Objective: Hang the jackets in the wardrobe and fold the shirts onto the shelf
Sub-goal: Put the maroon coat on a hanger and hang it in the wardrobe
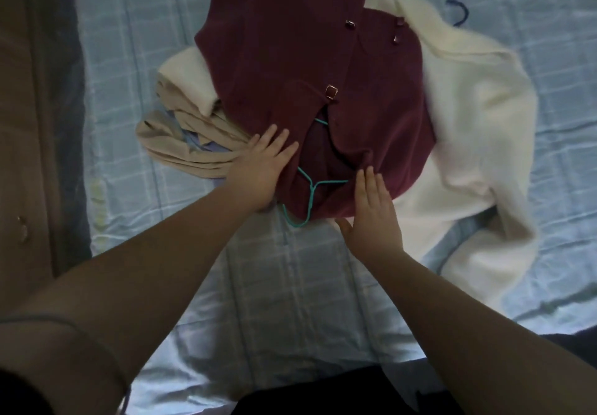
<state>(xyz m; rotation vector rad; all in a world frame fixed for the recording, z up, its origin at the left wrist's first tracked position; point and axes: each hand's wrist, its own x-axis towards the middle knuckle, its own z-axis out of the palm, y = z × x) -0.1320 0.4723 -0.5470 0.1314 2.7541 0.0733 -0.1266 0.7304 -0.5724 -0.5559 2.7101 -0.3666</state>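
Observation:
A dark red jacket (300, 68) with metal buttons lies spread on the bed, collar end toward me. A teal wire hanger (308, 203) sits inside its neck, the hook poking out at the near hem. My left hand (263, 169) rests flat with straight fingers on the jacket's left shoulder. My right hand (374, 211) lies flat with straight fingers on the right shoulder. A fluffy white jacket (478, 117) lies under and to the right of the red one. Folded beige garments (190, 143) lie at the left.
A light blue checked bedsheet (290, 301) covers the bed. A dark blue hanger hook (460, 12) shows beyond the white jacket. A brown wooden wardrobe door (29, 123) with a small handle stands along the left edge.

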